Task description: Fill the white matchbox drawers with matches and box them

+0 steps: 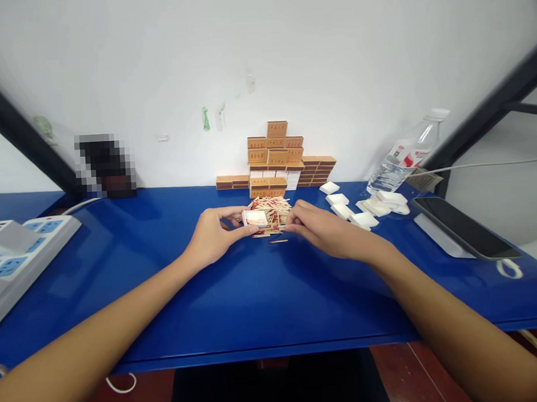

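My left hand [214,234] grips a small white matchbox tray [255,218] between thumb and fingers, its open side up. Some matches lie inside the tray, though how many is hard to see. Behind and beside it spreads a heap of red-tipped matches [275,206] on the blue table. At the heap's right edge, my right hand [319,227] is closed in a pinch, with pale matchsticks at its fingertips. A single match [278,241] lies apart in front of the heap.
Stacked matchboxes [276,157] stand against the wall behind the heap. Several white trays [341,211] lie to the right, near a tilted water bottle [403,152] and a phone [465,226]. A power strip [32,252] sits at the left of the blue table [256,309].
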`<state>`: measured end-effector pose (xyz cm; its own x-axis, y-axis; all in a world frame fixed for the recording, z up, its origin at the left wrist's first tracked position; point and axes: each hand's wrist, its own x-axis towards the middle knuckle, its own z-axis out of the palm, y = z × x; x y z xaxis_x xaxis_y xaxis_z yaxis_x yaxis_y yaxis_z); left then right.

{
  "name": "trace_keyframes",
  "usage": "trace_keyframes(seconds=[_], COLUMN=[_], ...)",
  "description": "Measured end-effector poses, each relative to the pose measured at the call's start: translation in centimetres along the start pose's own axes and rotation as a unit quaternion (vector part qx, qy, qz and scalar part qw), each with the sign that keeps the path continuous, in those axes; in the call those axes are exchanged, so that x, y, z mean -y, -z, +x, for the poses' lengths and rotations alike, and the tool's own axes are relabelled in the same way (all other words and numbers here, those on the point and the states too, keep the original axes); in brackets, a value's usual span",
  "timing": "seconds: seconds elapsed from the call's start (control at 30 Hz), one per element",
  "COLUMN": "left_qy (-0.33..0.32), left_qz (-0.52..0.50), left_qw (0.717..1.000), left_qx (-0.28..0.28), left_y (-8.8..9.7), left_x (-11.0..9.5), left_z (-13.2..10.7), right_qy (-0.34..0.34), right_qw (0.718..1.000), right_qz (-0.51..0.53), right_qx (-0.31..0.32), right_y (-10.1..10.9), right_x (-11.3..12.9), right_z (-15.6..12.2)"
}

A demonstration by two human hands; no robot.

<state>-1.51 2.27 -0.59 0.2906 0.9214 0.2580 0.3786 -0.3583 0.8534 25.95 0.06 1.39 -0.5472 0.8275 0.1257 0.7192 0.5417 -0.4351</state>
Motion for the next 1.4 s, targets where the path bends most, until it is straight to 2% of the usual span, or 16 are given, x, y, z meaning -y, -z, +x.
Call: trace_keyframes(seconds=[0.17,0.33,0.7,1.03,1.2,1.4], left_qy=[0.004,0.002,-0.013,-0.008,-0.006,-0.006], left_qz=[0.005,0.005,-0.023,-0.037,-0.034,-0.041], left_qw=[1.0,0.999,0.998,0.998,0.998,0.998], left_qx=[0.027,0.051,0.055,0.051,0.05,0.051], left_y=[-0.6,-1.2,-1.3,-1.2,-1.2,-1.2], left_x=[-0.2,-0.8,-1.0,-0.5,-0.4,-0.6], left_z=[-0.5,-1.3,-1.4,-1.3,-1.3,-1.2], right_qy=[0.024,0.05,0.058,0.063,0.081,0.071], right_qw=[0.998,0.995,0.995,0.995,0.993,0.992], right_qz=[0.018,0.013,0.008,0.003,0.024,0.032], right_qx=[-0.062,-0.086,-0.08,-0.079,-0.084,-0.1], right_y=[-0.2,-1.3,-1.9,-1.1,-1.4,-1.4], right_x=[0.2,1.8,2.5,2.4,2.0,2.1], right_z=[0.2,0.8,0.9,0.5,0.5,0.5])
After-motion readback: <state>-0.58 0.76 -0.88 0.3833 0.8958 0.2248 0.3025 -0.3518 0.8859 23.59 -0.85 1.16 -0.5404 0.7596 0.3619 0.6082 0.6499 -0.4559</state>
